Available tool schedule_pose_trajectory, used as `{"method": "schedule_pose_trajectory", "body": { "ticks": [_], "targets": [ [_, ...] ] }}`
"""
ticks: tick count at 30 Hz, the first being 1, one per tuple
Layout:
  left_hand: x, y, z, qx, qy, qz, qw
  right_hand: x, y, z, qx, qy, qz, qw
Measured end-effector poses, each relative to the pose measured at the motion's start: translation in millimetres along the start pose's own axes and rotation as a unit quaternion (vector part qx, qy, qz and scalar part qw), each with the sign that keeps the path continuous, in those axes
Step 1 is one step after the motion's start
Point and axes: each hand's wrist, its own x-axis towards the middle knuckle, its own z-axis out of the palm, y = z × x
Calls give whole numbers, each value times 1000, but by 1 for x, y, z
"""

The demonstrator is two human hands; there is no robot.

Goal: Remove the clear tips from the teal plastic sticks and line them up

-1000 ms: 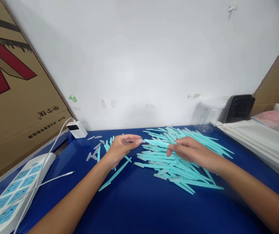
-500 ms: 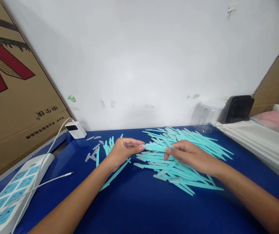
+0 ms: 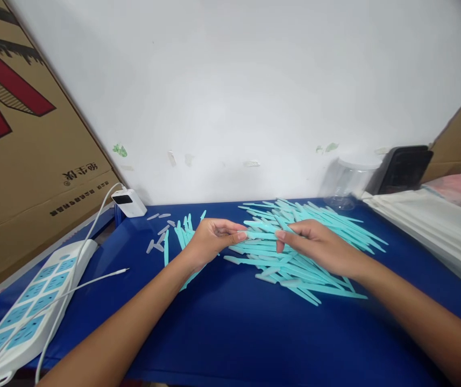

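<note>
A teal eyebrow razor (image 3: 260, 235) stretches between my two hands above a pile. My left hand (image 3: 214, 239) pinches its left end between thumb and fingers, hiding that tip. The thumb and fingers of my right hand (image 3: 321, 244) are closed on the other end. Below and behind my right hand lies a big pile of teal eyebrow razors (image 3: 306, 269), many with clear caps over their blades. Several more teal razors (image 3: 182, 234) lie left of my left hand, partly hidden by it. Beyond them are loose translucent caps (image 3: 161, 236).
A white power strip (image 3: 40, 301) with cables lies at the left, near a white device (image 3: 129, 203). At the back right stand a clear jar (image 3: 345, 183) and a black object (image 3: 405, 167). White stacked material (image 3: 419, 220) borders the right side of the blue table (image 3: 230, 338).
The camera view has shifted slightly, so the table sits higher in the picture. The razor between my hands looks narrower, as if turned. Both hands keep their grip.
</note>
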Motion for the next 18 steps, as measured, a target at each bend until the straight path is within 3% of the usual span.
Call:
{"method": "schedule_pose_trajectory", "body": {
  "ticks": [3,9,18],
  "targets": [
    [4,0,-3,8,13,-2,1000,2,3,1,-6,20,11,1000],
    [10,1,-14,-85,93,-7,992,7,13,-3,12,47,27,998],
    [12,-9,-13,6,42,55,998,7,12,-4,3,56,20,998]
  ]
}}
